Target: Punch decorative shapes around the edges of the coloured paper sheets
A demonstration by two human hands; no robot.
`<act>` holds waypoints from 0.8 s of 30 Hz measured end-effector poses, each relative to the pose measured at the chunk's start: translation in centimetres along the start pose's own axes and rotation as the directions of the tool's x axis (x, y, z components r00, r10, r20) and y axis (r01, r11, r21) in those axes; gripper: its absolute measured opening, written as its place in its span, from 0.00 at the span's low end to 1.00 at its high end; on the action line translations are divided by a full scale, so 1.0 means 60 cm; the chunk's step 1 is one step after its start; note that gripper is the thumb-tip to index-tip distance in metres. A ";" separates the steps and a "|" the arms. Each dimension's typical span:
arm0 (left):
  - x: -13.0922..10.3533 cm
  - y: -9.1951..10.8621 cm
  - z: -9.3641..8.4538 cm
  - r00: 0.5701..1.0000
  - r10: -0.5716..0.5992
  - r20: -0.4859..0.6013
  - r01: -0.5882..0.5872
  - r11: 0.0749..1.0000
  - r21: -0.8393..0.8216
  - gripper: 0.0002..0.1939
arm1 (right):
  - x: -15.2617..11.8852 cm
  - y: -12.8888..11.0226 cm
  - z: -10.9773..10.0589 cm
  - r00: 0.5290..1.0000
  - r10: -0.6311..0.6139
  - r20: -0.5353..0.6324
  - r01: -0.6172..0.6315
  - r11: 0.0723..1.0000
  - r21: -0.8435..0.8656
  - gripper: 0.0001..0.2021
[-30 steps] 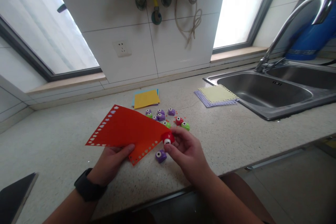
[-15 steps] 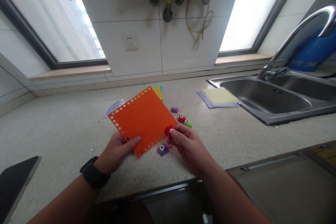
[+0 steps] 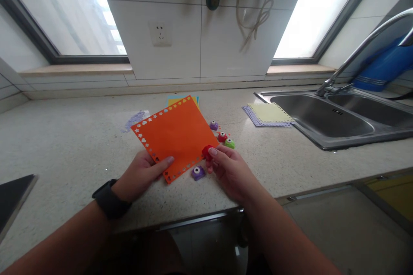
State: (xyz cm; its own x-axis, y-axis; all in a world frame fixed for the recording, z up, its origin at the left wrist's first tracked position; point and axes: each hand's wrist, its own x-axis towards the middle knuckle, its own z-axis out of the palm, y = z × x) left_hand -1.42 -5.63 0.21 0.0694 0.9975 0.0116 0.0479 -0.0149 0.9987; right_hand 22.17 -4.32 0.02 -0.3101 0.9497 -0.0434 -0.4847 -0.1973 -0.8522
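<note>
A square sheet of orange paper [image 3: 176, 135], with small shapes punched along three of its edges, is held tilted above the counter. My left hand [image 3: 146, 174] grips its near left edge, thumb on top and fingers underneath. Between the thumb and fingers of my right hand [image 3: 230, 169] is a red craft punch [image 3: 207, 152], set at the paper's right-hand edge near the corner. Just below that edge lies a purple craft punch [image 3: 198, 173]. Beyond my right hand stand a green punch [image 3: 229, 143], another red punch [image 3: 222, 137] and a second purple punch [image 3: 214, 125].
Yellow and blue sheets [image 3: 183, 99] lie partly under the orange paper's far corner. Punched pale yellow and purple sheets [image 3: 269, 113] overlap the rim of the steel sink [image 3: 325, 144]. Purple paper bits [image 3: 134, 121] lie at left. A dark panel [image 3: 16, 197] is at the left edge.
The camera view has tilted down a little, so the scene sits higher or shifts slightly. Both hands keep the same holds on the orange paper and the red punch.
</note>
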 end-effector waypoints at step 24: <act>0.001 -0.001 -0.003 0.991 0.028 0.132 -0.031 0.999 0.023 0.21 | 0.008 0.005 0.002 0.999 0.041 -0.027 -0.040 0.997 0.059 0.12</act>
State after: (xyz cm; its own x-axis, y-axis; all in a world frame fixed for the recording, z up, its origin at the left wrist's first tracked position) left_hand -1.62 -5.53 0.19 0.2019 0.9788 0.0332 0.0683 -0.0479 0.9965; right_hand 21.78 -3.93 -0.19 -0.3081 0.9469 -0.0924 -0.5196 -0.2489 -0.8173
